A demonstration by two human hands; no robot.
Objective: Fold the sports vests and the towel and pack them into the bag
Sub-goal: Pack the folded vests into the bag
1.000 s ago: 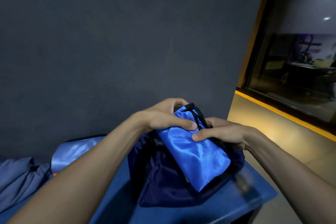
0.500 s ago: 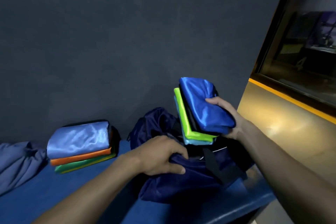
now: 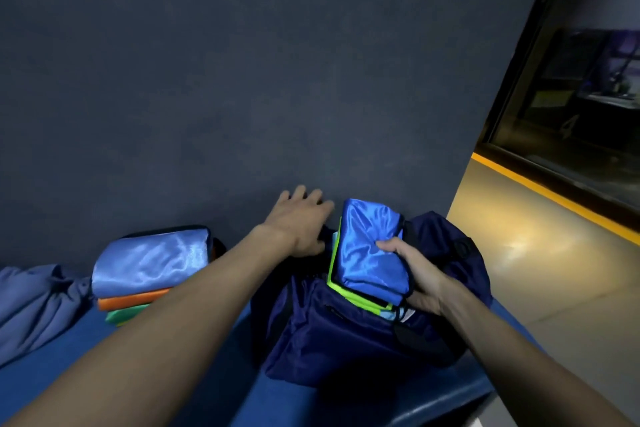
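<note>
At the far left edge of the frame a crumpled grey-blue cloth [image 3: 31,302] lies on the blue bench top [image 3: 52,381], its folds loose and unfolded. Just right of it, in the lower left, sits a neat stack of folded vests [image 3: 149,274] — a shiny light-blue one on top, an orange one under it, a green one at the bottom. The stack stands against the dark grey wall [image 3: 242,80]. Toward the centre, the left hand [image 3: 299,224] reaches forward with its fingers straight and spread, grasping nothing; its heel sits at the far rim of the bag, though whether it touches the fabric cannot be told. The navy bag [image 3: 346,336] stands open at lower centre on the bench. Upright in its mouth is a second bundle of folded vests [image 3: 367,253] — bright blue outermost, lime green and pale blue edges showing behind it — partly inside the bag, the upper half above the rim. The right hand [image 3: 415,276] grasps this bundle, thumb curled over the blue fabric. At the right of the frame lie a tan floor [image 3: 519,236] with a yellow stripe and a dark window [image 3: 588,97].
</note>
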